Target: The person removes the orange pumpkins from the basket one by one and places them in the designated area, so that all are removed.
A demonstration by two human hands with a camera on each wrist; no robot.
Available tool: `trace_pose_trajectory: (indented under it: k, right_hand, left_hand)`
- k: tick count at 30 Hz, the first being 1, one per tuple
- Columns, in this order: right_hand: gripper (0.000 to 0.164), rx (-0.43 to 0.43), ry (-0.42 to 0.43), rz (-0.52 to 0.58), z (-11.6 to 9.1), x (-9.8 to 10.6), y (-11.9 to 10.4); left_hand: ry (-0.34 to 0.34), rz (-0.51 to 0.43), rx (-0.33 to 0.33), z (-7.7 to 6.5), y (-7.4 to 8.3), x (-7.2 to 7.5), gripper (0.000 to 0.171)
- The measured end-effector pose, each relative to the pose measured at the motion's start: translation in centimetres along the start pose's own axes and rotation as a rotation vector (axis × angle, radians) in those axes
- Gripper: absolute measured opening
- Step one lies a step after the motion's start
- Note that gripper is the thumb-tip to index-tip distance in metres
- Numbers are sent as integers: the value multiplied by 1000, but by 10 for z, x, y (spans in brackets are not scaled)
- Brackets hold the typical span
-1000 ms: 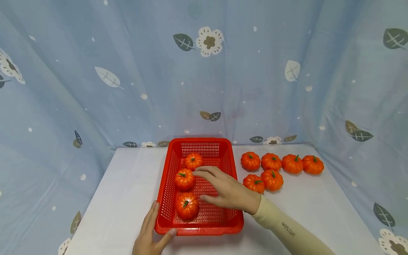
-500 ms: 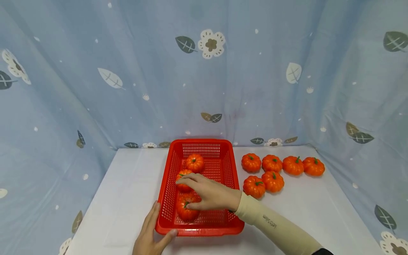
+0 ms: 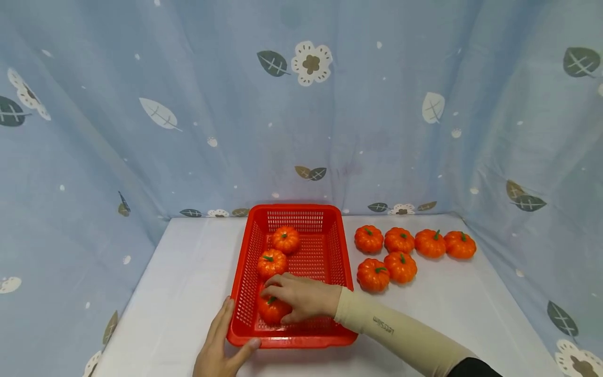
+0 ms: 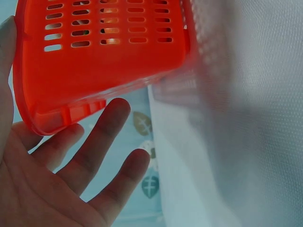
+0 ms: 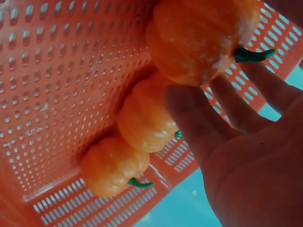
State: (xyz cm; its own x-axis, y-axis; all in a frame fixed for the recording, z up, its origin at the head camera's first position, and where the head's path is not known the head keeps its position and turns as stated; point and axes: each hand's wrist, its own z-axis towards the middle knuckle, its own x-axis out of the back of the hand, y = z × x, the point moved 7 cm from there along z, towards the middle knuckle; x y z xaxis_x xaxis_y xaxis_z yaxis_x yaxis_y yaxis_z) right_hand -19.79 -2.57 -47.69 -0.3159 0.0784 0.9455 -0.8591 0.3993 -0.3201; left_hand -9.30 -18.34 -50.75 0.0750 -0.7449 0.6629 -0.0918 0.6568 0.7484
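Observation:
A red plastic basket (image 3: 301,341) stands on the table with small orange toy pumpkins along its left side. At its front left corner is my left hand (image 3: 219,340), thumb on the front rim and straight fingers along the left side. The left wrist view shows those fingers (image 4: 97,146) spread by the basket wall. Inside the basket, my right hand (image 3: 301,296) grips the front pumpkin (image 3: 272,310) from above, fingers over its far side and thumb at its near side. Behind it lie a middle pumpkin (image 3: 271,263) and a far pumpkin (image 3: 286,240).
Right of the basket, several more pumpkins (image 3: 400,267) lie on the white tabletop (image 3: 471,314) in two rows. A blue patterned curtain (image 3: 301,120) hangs behind the table and at both sides.
My right hand has moved toward me inside the basket, from beside the middle pumpkin to the front one, which it now grips. My left hand stays at the corner.

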Motion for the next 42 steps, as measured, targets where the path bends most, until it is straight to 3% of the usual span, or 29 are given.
trace_pose_trajectory:
  k: [7,16,28,36,42]
  right_hand:
    - [67,-18,-6,-51,2,1,-1]
    - [69,-72,-67,-10,3,-3,-1]
    - [68,-58,-87,-19,4,-5,-2]
    - [70,-49,-50,-2,3,2,-1]
    - [70,-18,18,-17,-6,12,-3]
  left_hand:
    - [-21,-17,23,1,3,3,104]
    - [-8,-18,9,1,4,5,103]
    - [-8,3,3,1,5,5,103]
    - [15,8,-28,2,6,7,101]
    - [0,4,-2,3,3,4,103]
